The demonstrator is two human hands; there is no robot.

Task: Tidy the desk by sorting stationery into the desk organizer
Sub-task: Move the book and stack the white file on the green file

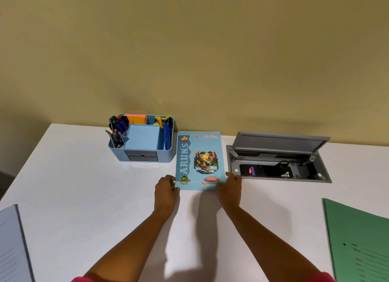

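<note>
- L hand (pixel 166 189) is curling its fingers round the near-left edge of the ARUN'S notebook (pixel 200 159), thumb at the corner. R hand (pixel 230 189) is laying bent fingers over the near-right corner; pinching or just pressing, can't tell.
- Notebook is lying flat on the white desk (pixel 84 187), betw. the desk organizer (pixel 168 155) and the open socket hatch (pixel 280 157), just beside both.
- Risk: thin glossy cover is sitting on a smooth top, so an uneven push could be skewing it into the light plastic organizer, or tipping a corner into the grey metal hatch recess.
- Risk: organizer compartments are already looking full w/ pens (pixel 166 134) and a square pad (pixel 142 137). Forcing the wide soft book in would likely be bending it.
</note>
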